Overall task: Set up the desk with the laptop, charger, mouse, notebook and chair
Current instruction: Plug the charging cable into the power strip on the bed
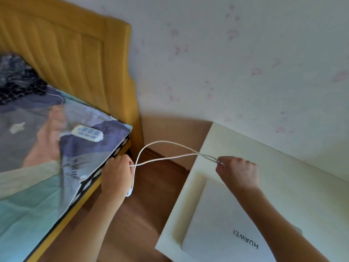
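Observation:
A white charger cable point(162, 142) stretches in two strands between my hands, over the gap between bed and desk. My left hand point(117, 176) is closed on one end of the cable beside the bed's corner, and a white piece shows under my palm. My right hand point(238, 171) pinches the other part of the cable above the cream desk point(283, 148). A closed silver laptop point(217, 224) lies flat on the desk at the lower right, partly covered by my right forearm. Mouse, notebook and chair are out of view.
A bed with patterned bedding point(47, 157) and a yellow headboard point(66, 44) fills the left. A white power strip point(87, 132) lies on the bed near its corner. Brown wooden floor point(147, 205) runs between bed and desk. A floral-papered wall point(226, 63) stands behind.

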